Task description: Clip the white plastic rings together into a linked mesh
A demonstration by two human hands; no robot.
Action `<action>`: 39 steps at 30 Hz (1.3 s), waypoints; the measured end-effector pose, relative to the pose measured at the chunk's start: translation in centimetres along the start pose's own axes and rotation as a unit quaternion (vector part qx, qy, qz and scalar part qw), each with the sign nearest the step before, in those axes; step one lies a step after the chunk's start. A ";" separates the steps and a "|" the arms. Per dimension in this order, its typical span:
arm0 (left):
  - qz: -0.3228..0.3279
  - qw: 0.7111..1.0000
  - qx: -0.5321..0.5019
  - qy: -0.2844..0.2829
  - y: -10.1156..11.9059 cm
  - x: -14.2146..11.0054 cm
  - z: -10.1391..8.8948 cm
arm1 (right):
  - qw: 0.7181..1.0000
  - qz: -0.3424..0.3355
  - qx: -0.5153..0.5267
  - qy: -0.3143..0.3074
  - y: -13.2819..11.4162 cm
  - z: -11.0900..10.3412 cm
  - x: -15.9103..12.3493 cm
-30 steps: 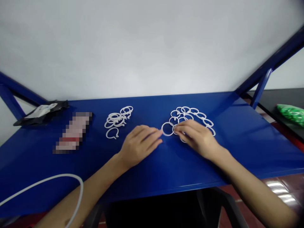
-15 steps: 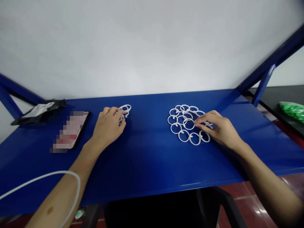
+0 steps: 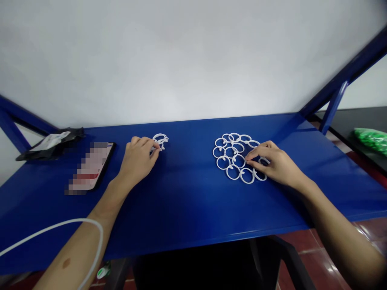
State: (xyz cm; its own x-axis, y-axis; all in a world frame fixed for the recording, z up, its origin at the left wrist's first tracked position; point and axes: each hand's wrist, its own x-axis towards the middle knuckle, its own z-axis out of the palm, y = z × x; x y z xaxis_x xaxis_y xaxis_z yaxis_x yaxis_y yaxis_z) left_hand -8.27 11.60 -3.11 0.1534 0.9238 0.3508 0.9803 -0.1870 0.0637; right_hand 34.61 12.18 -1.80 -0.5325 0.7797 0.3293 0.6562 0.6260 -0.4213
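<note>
A group of thin white plastic rings (image 3: pixel 232 166) with small tabs lies flat, arranged edge to edge in a rounded cluster on the blue table. My right hand (image 3: pixel 273 163) reaches in from the cluster's right side. Its thumb and forefinger pinch the edge of an inner white ring (image 3: pixel 239 168), and the hand covers some rings beneath it. Farther left, a small heap of similar white rings (image 3: pixel 160 135) lies overlapped. My left hand (image 3: pixel 137 157) is over the heap's near side, thumb and forefinger pinched together on what looks like a ring there; the fingers partly hide it.
A phone (image 3: pixel 104 169) with a blurred screen lies left of my left hand. Behind it is a black plastic package (image 3: pixel 50 145) with a white label. Blue frame bars (image 3: pixel 334 106) rise at both sides. A white cable (image 3: pixel 60 222) crosses my left forearm. A green bag (image 3: pixel 373 141) sits far right.
My left thumb and forefinger have closed together at the heap, whose rings shifted slightly. My right hand stays pinched at the inner ring, having moved slightly left and down.
</note>
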 end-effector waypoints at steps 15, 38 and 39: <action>-0.068 0.992 -0.061 0.089 1.4 0.1 -1.3 | 0.999 -0.018 -0.026 0.035 -0.6 -0.3 0.2; -0.036 0.825 -0.557 -0.089 9.3 -3.2 -1.6 | 0.972 -0.005 0.228 0.058 -12.1 7.1 4.3; -0.026 0.834 -0.545 -0.078 9.5 -3.3 -1.6 | 0.974 -0.022 0.215 0.063 -12.1 7.1 4.1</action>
State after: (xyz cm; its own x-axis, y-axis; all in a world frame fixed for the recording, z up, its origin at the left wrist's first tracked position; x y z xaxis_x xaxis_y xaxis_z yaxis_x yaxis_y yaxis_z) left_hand 0.34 6.20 -2.14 0.2112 0.9567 0.2001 0.3027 -0.2587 0.9173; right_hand 20.72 7.78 -1.33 -0.4672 0.7637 0.4455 0.3341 0.6190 -0.7108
